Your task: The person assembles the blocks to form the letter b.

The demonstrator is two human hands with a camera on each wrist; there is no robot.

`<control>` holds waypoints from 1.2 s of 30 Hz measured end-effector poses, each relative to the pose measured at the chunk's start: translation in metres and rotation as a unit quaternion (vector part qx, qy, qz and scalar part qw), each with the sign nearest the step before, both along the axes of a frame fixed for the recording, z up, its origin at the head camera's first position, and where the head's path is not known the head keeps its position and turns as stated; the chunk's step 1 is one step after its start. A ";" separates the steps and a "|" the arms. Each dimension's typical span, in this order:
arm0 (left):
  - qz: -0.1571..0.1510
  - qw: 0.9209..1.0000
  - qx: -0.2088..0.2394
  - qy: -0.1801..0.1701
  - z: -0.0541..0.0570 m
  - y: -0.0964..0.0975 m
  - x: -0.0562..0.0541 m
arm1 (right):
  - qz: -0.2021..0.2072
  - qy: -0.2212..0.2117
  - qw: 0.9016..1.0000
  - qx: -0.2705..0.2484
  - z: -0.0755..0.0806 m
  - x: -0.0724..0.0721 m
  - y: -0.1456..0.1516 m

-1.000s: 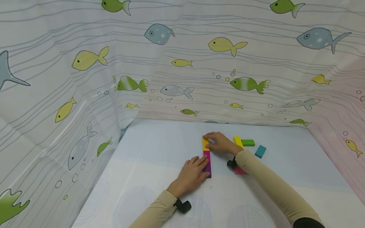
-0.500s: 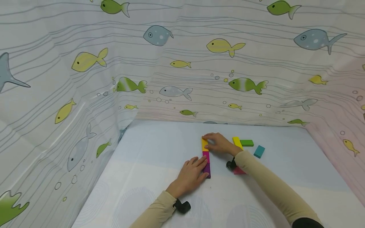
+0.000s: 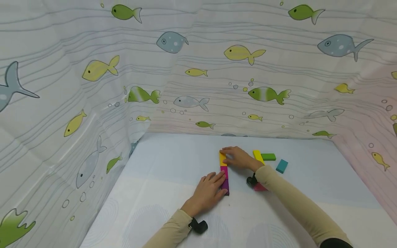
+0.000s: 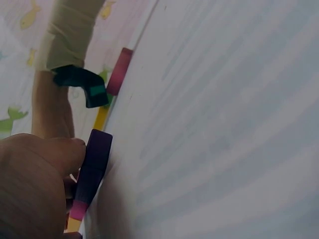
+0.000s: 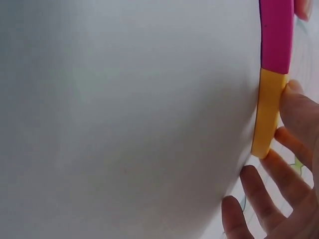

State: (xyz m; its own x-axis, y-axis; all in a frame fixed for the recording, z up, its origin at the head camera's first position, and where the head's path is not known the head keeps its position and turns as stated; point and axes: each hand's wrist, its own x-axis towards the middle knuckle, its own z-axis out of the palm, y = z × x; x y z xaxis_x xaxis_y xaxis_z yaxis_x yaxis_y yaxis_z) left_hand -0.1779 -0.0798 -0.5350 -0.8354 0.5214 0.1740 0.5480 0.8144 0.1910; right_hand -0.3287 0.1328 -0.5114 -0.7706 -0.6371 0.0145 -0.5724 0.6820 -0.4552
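In the head view, orange (image 3: 222,160), magenta (image 3: 225,176) and purple (image 3: 225,186) blocks lie end to end in a straight row on the table. My left hand (image 3: 206,193) rests along the row's near part, fingertips on the magenta block and thumb on the purple one. At the far end, my right hand (image 3: 240,157) pinches the orange block, thumb on its right side and index finger at its far end. The right wrist view shows the orange block (image 5: 269,112) meeting the magenta block (image 5: 277,37), with the other right fingers spread past the end.
Right of the row lie a yellow block (image 3: 256,154), a green block (image 3: 268,157), a teal block (image 3: 282,166) and a red block (image 3: 260,187). The right forearm partly covers the yellow and red ones. A fish-printed curtain (image 3: 186,82) walls the white table (image 3: 173,148).
The head view has shifted slightly, so the whole scene sits a little lower in it. Both hands and the row of blocks keep their places.
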 end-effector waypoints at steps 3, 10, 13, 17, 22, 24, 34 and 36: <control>-0.002 1.000 0.002 0.000 0.001 0.001 0.001 | -0.001 0.002 1.000 0.003 0.000 0.002 0.002; 0.003 1.000 -0.005 -0.001 0.000 0.002 0.000 | -0.011 -0.002 1.000 -0.020 0.005 0.002 0.014; 0.004 1.000 -0.002 -0.006 -0.001 0.002 0.001 | -0.027 -0.012 0.999 -0.015 0.012 0.003 0.026; 0.003 1.000 -0.001 -0.004 -0.001 0.001 0.000 | -0.039 -0.019 0.999 0.017 0.021 0.000 0.046; -0.001 1.000 0.007 0.003 -0.003 0.000 0.000 | -0.042 -0.029 0.993 0.103 0.037 -0.002 0.075; -0.004 1.000 0.012 0.005 -0.003 0.000 0.000 | -0.053 -0.046 0.990 0.125 0.042 -0.001 0.087; 0.005 1.000 0.013 -0.007 -0.003 0.001 0.001 | -0.066 -0.085 0.988 0.115 0.045 0.010 0.130; 0.004 1.000 0.013 -0.007 -0.003 0.001 0.001 | -0.063 -0.090 0.988 0.109 0.044 0.013 0.137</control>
